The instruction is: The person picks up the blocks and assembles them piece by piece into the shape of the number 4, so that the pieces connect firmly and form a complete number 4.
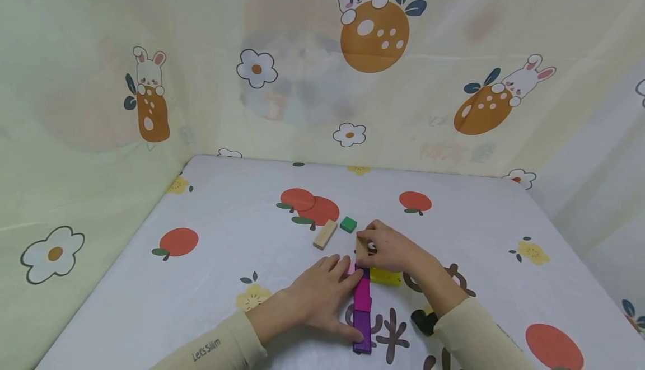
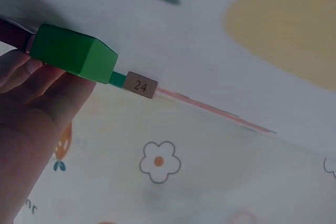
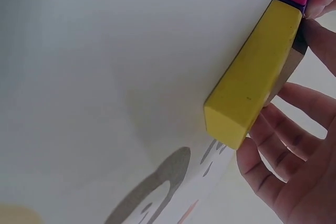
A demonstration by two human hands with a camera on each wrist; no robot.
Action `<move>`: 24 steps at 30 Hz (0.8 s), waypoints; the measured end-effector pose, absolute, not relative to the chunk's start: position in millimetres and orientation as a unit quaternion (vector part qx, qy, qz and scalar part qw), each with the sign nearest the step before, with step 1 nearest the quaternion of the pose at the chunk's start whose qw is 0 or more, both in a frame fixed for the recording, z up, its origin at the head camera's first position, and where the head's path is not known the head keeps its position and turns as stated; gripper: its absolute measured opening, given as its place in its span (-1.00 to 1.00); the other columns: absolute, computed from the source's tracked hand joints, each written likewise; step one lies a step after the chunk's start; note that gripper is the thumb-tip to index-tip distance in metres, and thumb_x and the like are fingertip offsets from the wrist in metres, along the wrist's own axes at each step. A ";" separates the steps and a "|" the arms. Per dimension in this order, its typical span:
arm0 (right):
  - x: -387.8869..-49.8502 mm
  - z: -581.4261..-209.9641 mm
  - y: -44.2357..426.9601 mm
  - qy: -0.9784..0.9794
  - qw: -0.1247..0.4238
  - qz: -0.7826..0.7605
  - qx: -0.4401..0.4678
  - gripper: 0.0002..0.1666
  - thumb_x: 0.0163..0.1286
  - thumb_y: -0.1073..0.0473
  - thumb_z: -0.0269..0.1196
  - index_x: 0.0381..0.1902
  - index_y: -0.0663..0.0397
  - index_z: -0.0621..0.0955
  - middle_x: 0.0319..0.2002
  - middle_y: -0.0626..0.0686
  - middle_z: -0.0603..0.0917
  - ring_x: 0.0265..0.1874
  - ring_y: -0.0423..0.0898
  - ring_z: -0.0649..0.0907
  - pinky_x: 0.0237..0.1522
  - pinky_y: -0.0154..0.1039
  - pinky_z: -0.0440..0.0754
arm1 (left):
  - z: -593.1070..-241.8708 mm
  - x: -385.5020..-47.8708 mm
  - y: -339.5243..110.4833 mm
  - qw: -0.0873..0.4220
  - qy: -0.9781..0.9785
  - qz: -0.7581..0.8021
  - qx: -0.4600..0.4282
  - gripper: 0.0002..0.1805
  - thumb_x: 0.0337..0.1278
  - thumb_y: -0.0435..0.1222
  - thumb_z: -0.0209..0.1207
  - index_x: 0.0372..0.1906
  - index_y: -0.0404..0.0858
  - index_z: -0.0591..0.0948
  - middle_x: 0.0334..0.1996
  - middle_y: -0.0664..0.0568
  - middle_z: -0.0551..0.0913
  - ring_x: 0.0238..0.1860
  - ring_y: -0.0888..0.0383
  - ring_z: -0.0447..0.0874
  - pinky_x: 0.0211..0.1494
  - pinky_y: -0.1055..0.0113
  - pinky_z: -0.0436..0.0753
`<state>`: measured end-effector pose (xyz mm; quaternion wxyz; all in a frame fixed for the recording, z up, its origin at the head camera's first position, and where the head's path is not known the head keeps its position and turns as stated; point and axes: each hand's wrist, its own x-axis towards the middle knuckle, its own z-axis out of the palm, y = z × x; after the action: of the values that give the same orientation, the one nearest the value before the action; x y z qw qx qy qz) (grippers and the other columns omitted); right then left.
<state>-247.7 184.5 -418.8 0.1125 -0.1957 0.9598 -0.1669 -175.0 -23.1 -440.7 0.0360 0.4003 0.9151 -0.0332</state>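
Note:
A row of blocks runs away from the person in the head view: purple (image 1: pixel 362 325), magenta (image 1: pixel 361 294), and a dark one at the far end. My left hand (image 1: pixel 322 297) is spread along its left side, thumb on the purple block and a fingertip at the dark one. At the far end, my right hand (image 1: pixel 393 247) pinches a plain wooden block (image 1: pixel 361 249). A yellow block (image 1: pixel 385 276) juts out to the right. In the right wrist view, the yellow block (image 3: pixel 252 72) partly hides the wooden one (image 3: pixel 287 72); the left wrist view shows a green block (image 2: pixel 73 51) beside the left fingers.
Beyond the hands lie another plain wooden block (image 1: pixel 325 234) and a small green block (image 1: pixel 348 224). A black object (image 1: pixel 424 322) sits by the right sleeve. Printed cloth (image 1: pixel 227 207) covers the table, with patterned curtains (image 1: pixel 302 107) behind and at the sides.

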 end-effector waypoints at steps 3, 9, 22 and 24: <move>-248.5 -418.3 185.0 0.959 0.115 -0.166 -0.198 -0.21 0.25 -0.09 0.49 0.36 0.12 0.59 0.21 0.18 0.57 0.08 0.03 0.62 0.19 0.05 0.69 | -439.9 -175.1 -23.1 0.043 0.916 -0.028 0.398 0.23 -0.06 0.64 0.02 0.63 -0.02 0.23 0.60 -0.13 0.25 0.57 -0.09 0.26 0.61 0.08 0.28; -250.0 -417.7 185.8 0.958 0.118 -0.162 -0.204 -0.23 0.26 -0.06 0.48 0.37 0.12 0.59 0.22 0.19 0.57 0.08 0.03 0.62 0.19 0.04 0.69 | -438.8 -175.7 -23.1 0.050 0.917 -0.022 0.396 0.23 -0.06 0.63 0.02 0.64 -0.02 0.23 0.61 -0.13 0.23 0.58 -0.09 0.24 0.61 0.07 0.28; -233.7 -418.9 183.5 0.965 0.103 -0.123 -0.208 -0.27 0.41 -0.02 0.36 0.46 0.10 0.49 0.41 0.25 0.49 0.35 0.28 0.52 0.29 0.27 0.56 | -437.4 -174.4 -21.8 0.052 0.919 -0.025 0.390 0.23 -0.07 0.63 0.03 0.64 -0.01 0.22 0.61 -0.12 0.23 0.58 -0.09 0.25 0.61 0.07 0.28; -230.1 -420.0 183.4 0.967 0.095 -0.116 -0.206 -0.27 0.43 -0.01 0.34 0.48 0.09 0.47 0.43 0.25 0.47 0.39 0.31 0.49 0.31 0.28 0.54 | -437.3 -174.2 -21.7 0.049 0.919 -0.025 0.391 0.23 -0.07 0.63 0.03 0.64 -0.02 0.22 0.61 -0.13 0.23 0.57 -0.09 0.25 0.61 0.08 0.29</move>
<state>-230.1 183.4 -420.0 0.0950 -0.2063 0.9669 -0.1160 -174.2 -21.7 -437.3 0.0494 0.3906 0.9189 -0.0253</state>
